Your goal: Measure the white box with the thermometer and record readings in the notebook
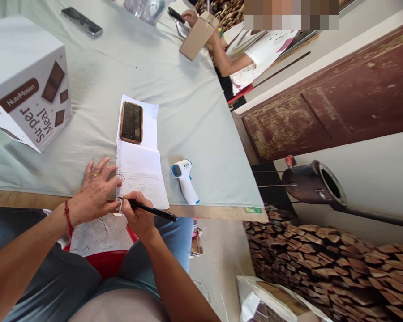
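Observation:
My right hand [138, 216] grips a black pen [154, 211], its tip on the left edge of a printed sheet of paper [144, 190] at the table's near edge. Spread out on the cloth, my left hand [99, 190] touches the sheet's left side with its fingertips; a ring and a red bracelet show on it. The paper has a crease, and a smartphone in a brown case [131, 122] lies on its far half. To the right of the paper rests a white and blue infrared thermometer [185, 181].
A white NutriMotion box [30, 85] stands on the left of the table. Another phone [82, 21] and a plastic bag [147, 9] lie farther back. Across the table, a person's arm [225, 58] is beside a small cardboard box [199, 36]. Firewood [322, 264] is stacked at the right.

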`<state>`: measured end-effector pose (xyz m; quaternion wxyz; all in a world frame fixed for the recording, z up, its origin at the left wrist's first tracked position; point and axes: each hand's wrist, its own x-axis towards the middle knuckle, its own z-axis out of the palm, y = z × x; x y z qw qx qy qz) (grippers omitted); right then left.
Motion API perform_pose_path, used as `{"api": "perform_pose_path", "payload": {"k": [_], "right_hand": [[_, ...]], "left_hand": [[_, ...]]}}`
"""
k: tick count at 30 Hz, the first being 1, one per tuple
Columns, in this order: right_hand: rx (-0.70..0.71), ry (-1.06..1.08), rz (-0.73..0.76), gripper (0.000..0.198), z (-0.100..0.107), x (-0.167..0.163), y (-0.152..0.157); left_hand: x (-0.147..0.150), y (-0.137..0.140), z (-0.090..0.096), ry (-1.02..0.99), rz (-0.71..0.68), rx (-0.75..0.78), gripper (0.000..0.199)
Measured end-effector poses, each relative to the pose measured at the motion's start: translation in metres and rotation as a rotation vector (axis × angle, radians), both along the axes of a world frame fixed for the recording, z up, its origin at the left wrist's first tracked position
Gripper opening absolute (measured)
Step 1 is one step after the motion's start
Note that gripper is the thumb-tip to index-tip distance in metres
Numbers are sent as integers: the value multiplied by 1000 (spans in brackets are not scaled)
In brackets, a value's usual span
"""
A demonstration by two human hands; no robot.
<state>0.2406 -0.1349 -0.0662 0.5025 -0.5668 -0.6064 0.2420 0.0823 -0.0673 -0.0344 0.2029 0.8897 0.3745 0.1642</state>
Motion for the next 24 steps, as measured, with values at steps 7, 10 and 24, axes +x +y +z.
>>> {"api": "perform_pose_path", "payload": {"k": [7, 10, 24], "right_hand": [[6, 16, 9, 12, 2, 3, 0], [23, 42, -44, 11, 0, 2, -1], [23, 64, -92, 8, 2, 9, -6]], "left_hand": [[0, 0, 0, -2, -3, -8, 24], [0, 0, 0, 8, 0, -4, 25], [0, 1, 0, -24, -4, -5, 25]]}}
